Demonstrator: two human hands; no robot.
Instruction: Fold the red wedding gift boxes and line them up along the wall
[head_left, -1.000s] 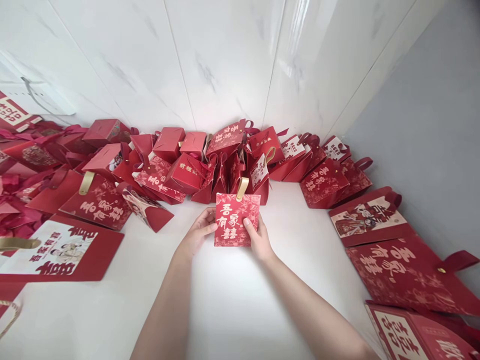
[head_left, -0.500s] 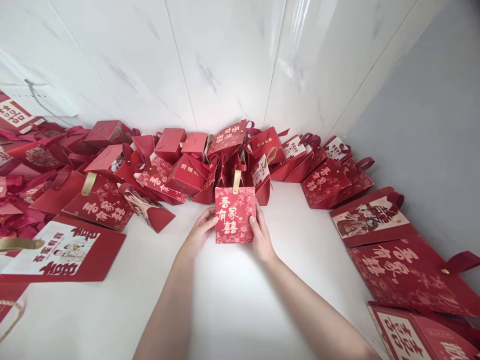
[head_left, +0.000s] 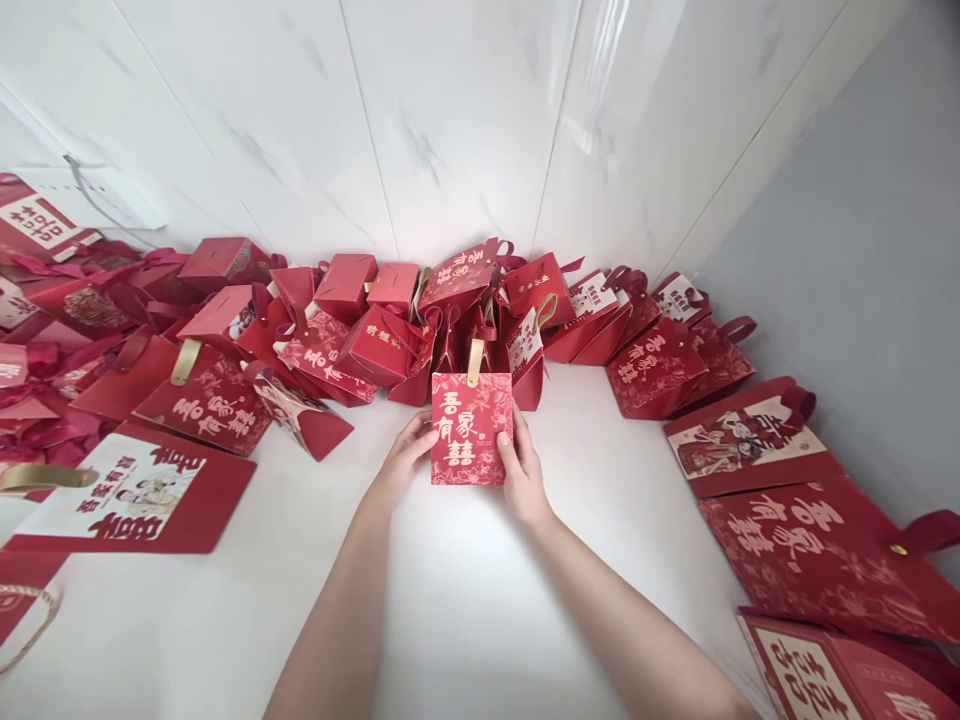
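Note:
A red gift box [head_left: 472,430] with pale Chinese characters and a floral print faces me, its gold strap [head_left: 475,362] standing up at the top. My left hand [head_left: 409,455] grips the box's left edge, and my right hand [head_left: 523,468] closes on the right edge with the thumb on the front face. The fingers behind the box are hidden. Just beyond it, several red boxes crowd together, among them one with gold characters [head_left: 382,345] and one with a white label [head_left: 525,345].
Red gift boxes line the white tabletop [head_left: 457,620] on the left, back and right. A box with a white picture panel [head_left: 135,490] lies at left. Large red boxes [head_left: 825,550] lie at right. Behind stands a marbled wall [head_left: 465,120]; a power strip [head_left: 97,190] is at back left.
The view has shifted slightly, so the surrounding boxes appear a little farther right. Both hands keep the same hold on the gift box.

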